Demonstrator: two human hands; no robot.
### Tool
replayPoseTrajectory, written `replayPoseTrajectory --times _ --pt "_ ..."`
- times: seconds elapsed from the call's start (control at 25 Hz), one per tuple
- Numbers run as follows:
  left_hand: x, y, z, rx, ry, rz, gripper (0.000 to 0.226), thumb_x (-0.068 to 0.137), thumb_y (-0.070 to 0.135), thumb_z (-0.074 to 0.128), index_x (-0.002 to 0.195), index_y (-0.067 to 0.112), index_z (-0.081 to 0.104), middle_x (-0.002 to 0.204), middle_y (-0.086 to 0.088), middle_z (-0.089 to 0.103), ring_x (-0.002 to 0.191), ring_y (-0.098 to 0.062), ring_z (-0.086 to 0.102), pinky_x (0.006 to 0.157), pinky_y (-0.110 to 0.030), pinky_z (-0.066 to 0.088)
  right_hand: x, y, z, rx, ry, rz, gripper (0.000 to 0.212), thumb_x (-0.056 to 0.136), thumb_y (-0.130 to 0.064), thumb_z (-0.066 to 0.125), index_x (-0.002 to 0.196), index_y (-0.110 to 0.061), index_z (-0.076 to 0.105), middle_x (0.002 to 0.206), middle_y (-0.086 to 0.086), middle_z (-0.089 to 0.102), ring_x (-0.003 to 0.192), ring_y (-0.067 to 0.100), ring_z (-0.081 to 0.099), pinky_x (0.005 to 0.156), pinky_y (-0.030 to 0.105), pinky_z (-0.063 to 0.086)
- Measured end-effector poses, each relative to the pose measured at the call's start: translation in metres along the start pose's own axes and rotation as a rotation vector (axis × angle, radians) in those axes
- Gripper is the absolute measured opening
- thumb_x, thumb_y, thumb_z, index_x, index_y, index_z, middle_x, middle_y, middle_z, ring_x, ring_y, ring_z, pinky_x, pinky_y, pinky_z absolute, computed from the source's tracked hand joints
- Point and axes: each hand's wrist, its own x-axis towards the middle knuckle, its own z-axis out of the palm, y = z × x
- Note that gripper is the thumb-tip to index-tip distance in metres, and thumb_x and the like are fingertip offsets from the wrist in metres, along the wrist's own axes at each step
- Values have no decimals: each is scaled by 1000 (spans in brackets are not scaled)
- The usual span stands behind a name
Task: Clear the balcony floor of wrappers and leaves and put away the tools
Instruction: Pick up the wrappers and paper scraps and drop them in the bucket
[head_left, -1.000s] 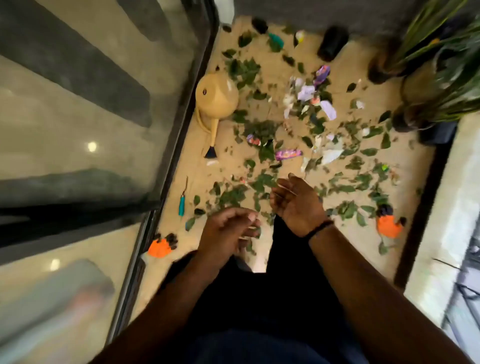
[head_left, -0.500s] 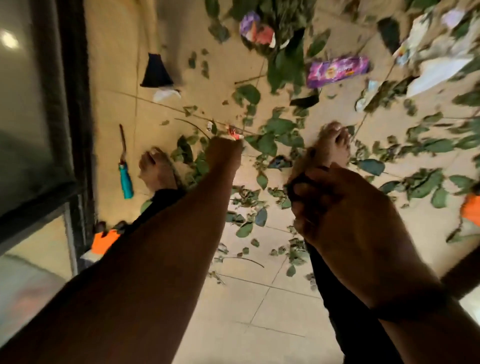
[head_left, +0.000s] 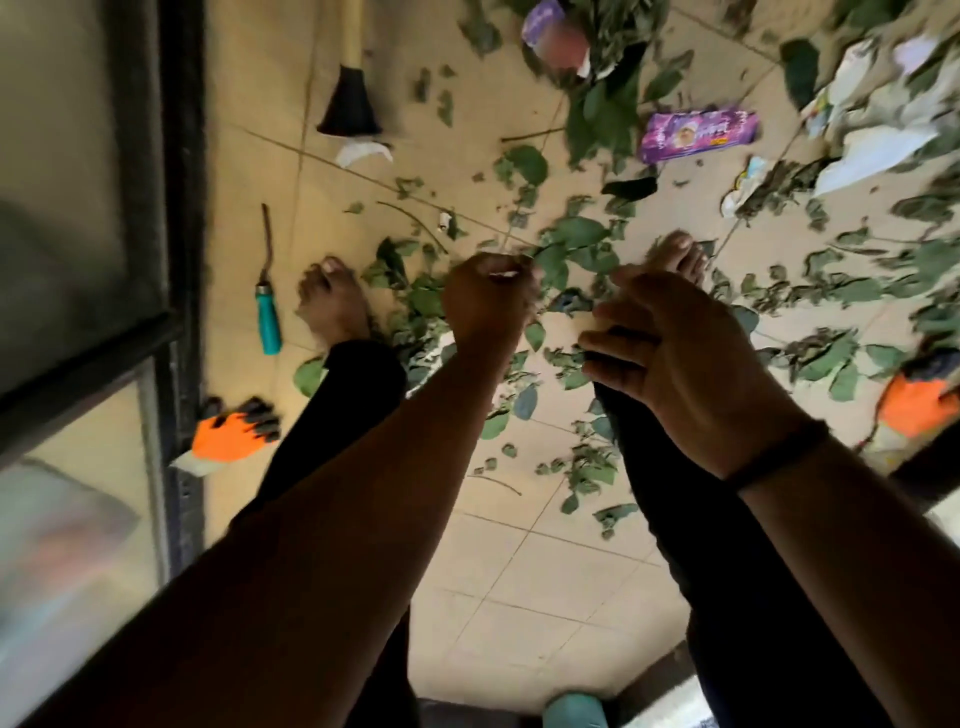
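Green leaves (head_left: 576, 234) lie scattered over the tan tiled balcony floor (head_left: 519, 582), thickest around my two bare feet. A purple wrapper (head_left: 696, 136) lies flat further out, with white paper scraps (head_left: 878, 150) to its right. My left hand (head_left: 485, 304) is curled into a fist low over the leaves, pinching a small pale scrap (head_left: 503, 274) at its top; I cannot tell what the scrap is. My right hand (head_left: 680, 358) is half open, fingers loosely spread, and I cannot tell whether it holds anything. A teal-handled tool (head_left: 269, 312) lies on the floor just beside my left foot, near the dark door frame (head_left: 179, 208). One orange glove (head_left: 231, 436) lies by that frame, another orange glove (head_left: 917, 405) at the right edge. A black brush head (head_left: 349, 106) on a yellow handle lies further out.
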Motion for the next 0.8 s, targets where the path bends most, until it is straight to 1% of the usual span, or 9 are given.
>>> replayPoseTrajectory --times 0.04,0.12,0.24,0.36,0.48,0.56,0.68,0.72,0.8 --pt "-27 8 -15 -76 -87 4 10 80 21 80 78 12 76 65 -6 73 58 -20 69 63 -44 62 0 6 6 -86 -14 -13 32 100 -27 58 132 -22 57 120 5 64 107 27 65 86 40 57" --pt "-72 25 -43 -46 -212 32 8 85 19 79 80 12 77 71 -6 75 66 -14 72 64 -35 63 -2 19 16 -127 -99 -26 41 98 -17 62 138 -19 54 116 9 69 107 30 68 90 43 58" --pt "-95 31 -72 -30 -237 90 8 88 12 75 89 4 77 75 -6 73 61 1 66 53 -13 49 -6 28 29 0 -195 -78 26 94 3 61 118 -6 67 100 23 74 95 36 72 81 41 61" --pt "-83 20 -83 -35 -267 -17 11 94 14 69 85 13 76 69 1 71 54 -2 62 47 -15 44 -4 30 34 -17 -99 -112 22 87 8 68 96 -12 70 88 23 74 81 31 74 73 38 62" --pt "-48 0 -76 160 -157 59 20 93 24 68 74 22 71 62 8 67 51 -3 56 53 -23 45 0 33 29 -159 61 -113 15 89 1 70 98 -10 70 89 22 74 74 28 73 64 34 60" --pt "-4 -4 -69 302 -77 115 21 92 24 68 72 18 67 66 0 69 53 -10 59 60 -32 54 0 24 30 -173 75 -105 15 93 0 65 107 -3 69 93 20 74 72 22 72 59 28 59" --pt "74 -2 -53 293 30 27 11 86 16 70 75 14 69 78 -12 74 65 -25 72 68 -41 63 -2 9 31 -133 48 -93 18 95 4 61 112 6 64 84 15 69 61 12 68 55 22 58" --pt "95 0 -44 298 72 1 5 83 15 70 81 11 72 82 -14 75 73 -28 75 70 -40 63 -3 3 28 -102 47 -78 18 95 4 59 113 7 63 82 14 66 60 11 66 55 21 58" --pt "127 2 -31 310 117 7 12 83 12 70 93 7 74 89 -13 76 86 -30 75 70 -31 61 2 -7 27 -60 66 -40 19 96 4 58 113 5 64 82 16 66 69 17 67 60 23 59"
